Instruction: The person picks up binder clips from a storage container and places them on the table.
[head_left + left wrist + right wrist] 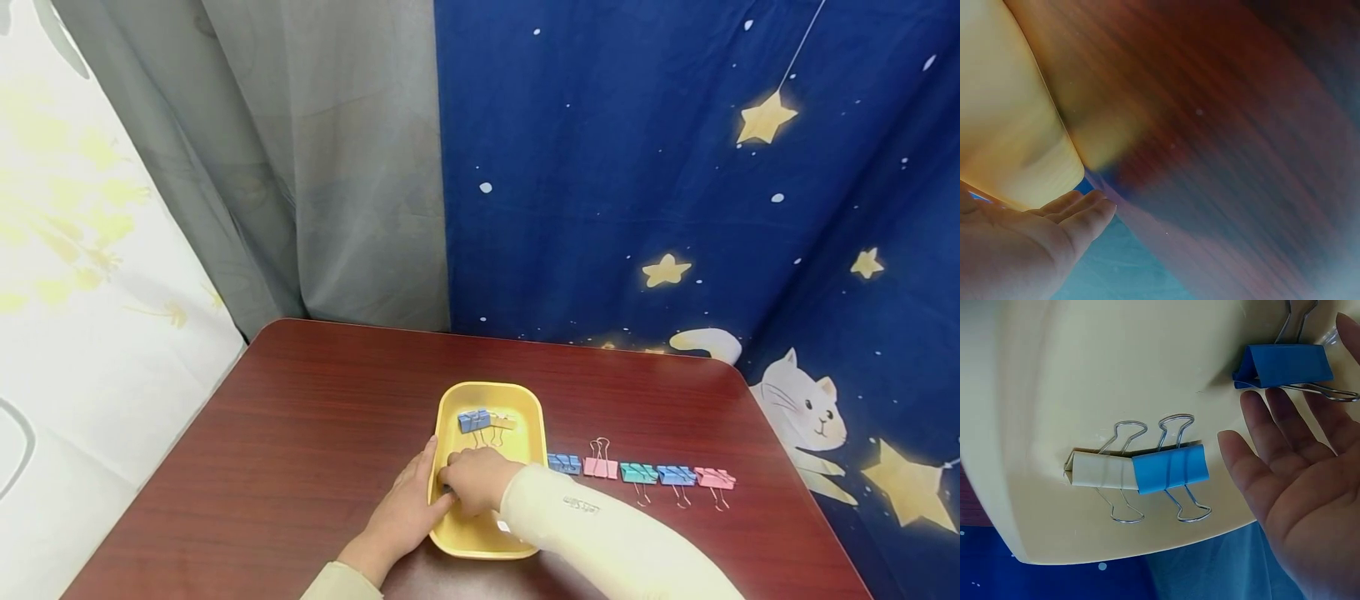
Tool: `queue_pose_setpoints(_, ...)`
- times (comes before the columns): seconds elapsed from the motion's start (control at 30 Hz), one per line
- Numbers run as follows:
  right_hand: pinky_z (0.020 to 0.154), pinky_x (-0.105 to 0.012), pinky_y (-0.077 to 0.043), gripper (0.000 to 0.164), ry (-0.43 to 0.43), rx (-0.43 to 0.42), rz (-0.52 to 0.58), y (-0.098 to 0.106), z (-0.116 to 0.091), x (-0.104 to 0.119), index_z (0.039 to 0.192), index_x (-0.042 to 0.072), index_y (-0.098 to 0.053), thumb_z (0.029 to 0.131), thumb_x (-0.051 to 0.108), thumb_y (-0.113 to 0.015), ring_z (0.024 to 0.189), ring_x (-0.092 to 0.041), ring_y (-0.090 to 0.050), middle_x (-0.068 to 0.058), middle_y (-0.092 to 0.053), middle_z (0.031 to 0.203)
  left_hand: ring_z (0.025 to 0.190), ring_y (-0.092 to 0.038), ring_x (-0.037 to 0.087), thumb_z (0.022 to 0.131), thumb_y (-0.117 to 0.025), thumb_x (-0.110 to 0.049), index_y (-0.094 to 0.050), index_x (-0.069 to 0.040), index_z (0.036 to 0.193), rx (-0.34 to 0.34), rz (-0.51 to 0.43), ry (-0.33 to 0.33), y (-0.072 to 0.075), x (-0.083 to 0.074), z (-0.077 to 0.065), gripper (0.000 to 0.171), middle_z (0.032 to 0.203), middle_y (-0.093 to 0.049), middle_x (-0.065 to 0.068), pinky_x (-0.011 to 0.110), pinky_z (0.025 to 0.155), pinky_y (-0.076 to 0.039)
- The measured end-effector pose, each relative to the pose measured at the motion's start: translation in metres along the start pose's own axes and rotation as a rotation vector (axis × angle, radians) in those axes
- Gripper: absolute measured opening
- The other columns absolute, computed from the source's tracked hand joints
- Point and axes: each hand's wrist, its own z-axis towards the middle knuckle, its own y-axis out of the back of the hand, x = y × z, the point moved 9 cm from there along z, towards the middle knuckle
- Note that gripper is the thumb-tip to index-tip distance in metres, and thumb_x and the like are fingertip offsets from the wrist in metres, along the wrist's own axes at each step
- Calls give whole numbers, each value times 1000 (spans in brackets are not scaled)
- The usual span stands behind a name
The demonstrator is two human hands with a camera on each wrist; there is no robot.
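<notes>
A yellow tray (pixel 529 400) stands on the table. My left hand (pixel 402 510) lies along its left wall with the fingers fairly straight; in the left wrist view the fingers meet the tray's outer side. Reaching into the tray, my right hand (pixel 477 481) has its fingertips right at a blue binder clip (pixel 1291 364). Its thumb tip and fingers stand apart on either side of that clip's right end. Farther up in the tray lie another blue binder clip (pixel 474 421) and a yellow binder clip (pixel 502 422), end to end, wire handles spread out.
Right of the tray, binder clips lie in a row: a blue one (pixel 564 464), a pink one (pixel 601 467), a green one (pixel 638 473), another blue one (pixel 677 476) and another pink one (pixel 715 478). A curtain (pixel 570 208) hangs behind the table (pixel 337 400).
</notes>
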Motion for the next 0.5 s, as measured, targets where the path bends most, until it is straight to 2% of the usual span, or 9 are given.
queue_pose_setpoints(0.3, 66, -26, -50, 29, -15, 8, -63, -1, 4, 1, 94, 30, -67, 69, 27, -82, 77, -8, -55, 10, -56, 86, 136, -35, 42, 88, -66, -33, -22, -5, 153, -25, 0, -26, 3, -3, -1, 84, 147, -38, 27, 55, 108, -32)
queue_pose_setpoints(0.5, 66, -27, -51, 24, -5, -5, -102, -1, 6, 2, 90, 28, -66, 71, 29, -82, 77, -9, -55, 8, -55, 85, 137, -35, 41, 88, -67, -32, -22, -5, 153, -22, -7, -26, 5, -4, -2, 84, 147, -38, 27, 55, 109, -31)
